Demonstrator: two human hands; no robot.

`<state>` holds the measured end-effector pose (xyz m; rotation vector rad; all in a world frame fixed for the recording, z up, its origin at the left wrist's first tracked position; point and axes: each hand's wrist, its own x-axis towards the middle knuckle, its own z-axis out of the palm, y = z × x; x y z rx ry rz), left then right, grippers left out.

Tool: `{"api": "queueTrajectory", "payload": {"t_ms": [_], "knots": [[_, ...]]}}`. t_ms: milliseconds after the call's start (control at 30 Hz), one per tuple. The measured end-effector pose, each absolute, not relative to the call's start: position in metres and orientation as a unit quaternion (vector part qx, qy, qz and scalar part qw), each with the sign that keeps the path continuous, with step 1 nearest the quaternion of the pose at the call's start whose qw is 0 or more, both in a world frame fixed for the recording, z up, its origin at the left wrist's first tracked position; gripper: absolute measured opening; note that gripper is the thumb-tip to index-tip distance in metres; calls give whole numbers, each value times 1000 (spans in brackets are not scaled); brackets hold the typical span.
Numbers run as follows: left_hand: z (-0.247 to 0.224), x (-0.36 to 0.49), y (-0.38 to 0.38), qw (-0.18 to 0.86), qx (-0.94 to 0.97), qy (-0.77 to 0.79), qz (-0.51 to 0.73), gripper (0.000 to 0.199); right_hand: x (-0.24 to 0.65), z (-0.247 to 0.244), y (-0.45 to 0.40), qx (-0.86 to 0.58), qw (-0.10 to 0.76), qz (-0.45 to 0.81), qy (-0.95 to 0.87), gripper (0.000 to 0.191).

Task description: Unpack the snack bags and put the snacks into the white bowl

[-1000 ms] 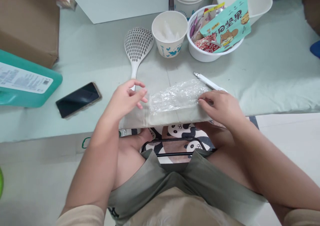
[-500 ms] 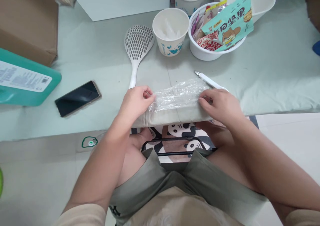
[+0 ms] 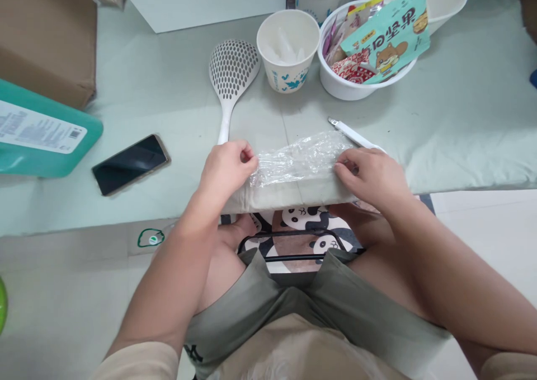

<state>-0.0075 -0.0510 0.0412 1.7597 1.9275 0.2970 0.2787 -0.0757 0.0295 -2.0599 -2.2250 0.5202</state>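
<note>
A crinkled strip of clear plastic film (image 3: 297,159) lies at the table's front edge between my hands. My left hand (image 3: 226,164) pinches its left end, fingers curled. At the right end, my right hand (image 3: 371,173) is closed with thumb and forefinger on the film. A white-handled peeler-like tool (image 3: 354,134) lies just behind my right hand, its far end showing and the rest partly covered. Beyond my left hand rests a white slotted skimmer (image 3: 232,75), its handle end hidden by that hand.
A paper cup (image 3: 287,72) with clear plastic pieces and a white bowl of snack packets (image 3: 350,89) stand behind the film. To the left are a phone (image 3: 131,164), a green jug (image 3: 50,134) and a cardboard box (image 3: 50,33). Stacked cups (image 3: 321,2) are at the back.
My left hand has shifted very slightly left along the film's end. The right hand keeps its hold, and the view has tilted a little.
</note>
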Motion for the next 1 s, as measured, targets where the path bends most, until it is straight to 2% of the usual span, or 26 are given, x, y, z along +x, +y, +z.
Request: {"api": "queueTrajectory", "payload": {"t_ms": [100, 200, 300, 367, 567, 700, 800, 900, 1000], "knots": [[38, -4, -55, 172, 691, 677, 185, 9, 278, 31, -76, -670, 30, 164, -724, 24], [35, 10, -64, 112, 778, 564, 253, 12, 278, 31, -78, -666, 40, 154, -729, 27], [32, 27, -76, 130, 867, 437, 200, 17, 280, 26, -80, -656, 82, 128, -740, 30], [30, 34, -82, 141, 887, 412, 154, 17, 283, 22, -81, -650, 112, 101, -745, 31], [26, 30, -80, 166, 881, 436, 78, 18, 288, 23, -80, -579, 189, 79, -789, 29], [25, 31, -78, 179, 879, 431, 91, 17, 275, 25, -84, -477, 172, 147, -849, 30], [31, 34, -80, 236, 855, 437, 150, 15, 261, 24, -88, -456, 152, 148, -864, 36], [44, 31, -80, 350, 803, 447, 180, 11, 255, 26, -90, -468, 124, 147, -863, 30], [59, 21, -77, 441, 742, 466, 192, 10, 260, 35, -89, -478, 127, 219, -841, 30]]}}
